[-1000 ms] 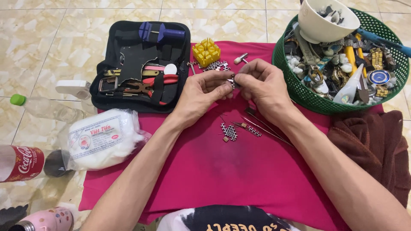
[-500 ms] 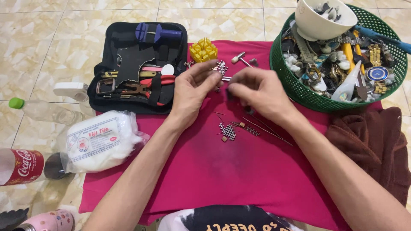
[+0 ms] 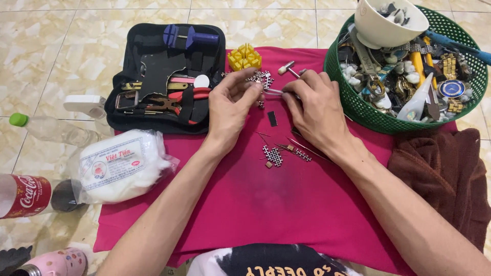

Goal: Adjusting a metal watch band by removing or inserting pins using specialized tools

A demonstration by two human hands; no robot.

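While both hands work over the magenta cloth [image 3: 266,204], the left hand [image 3: 228,108] has its thumb and fingertips pressed together on a short piece of metal watch band [image 3: 261,80], held just above the cloth near the yellow block [image 3: 244,56]. The right hand [image 3: 318,108] pinches a thin metal pin tool [image 3: 273,91], whose tip meets the band between the two hands.

Against the frame of half a second ago, the hands sit almost in the same place, the left fingers slightly more closed on the band; a second ago both hands were closer together and lower, nearer the loose links. Those loose band links [image 3: 273,155] lie on the cloth below the hands, unmoved, with a small dark rectangle [image 3: 272,118] between them and the hands.

The open black tool case [image 3: 166,76] lies left of the hands, a bag of cotton [image 3: 120,164] below it. The green basket [image 3: 368,115] of watch parts stands to the right, a white bowl [image 3: 388,23] in it, a brown towel [image 3: 442,174] beneath.
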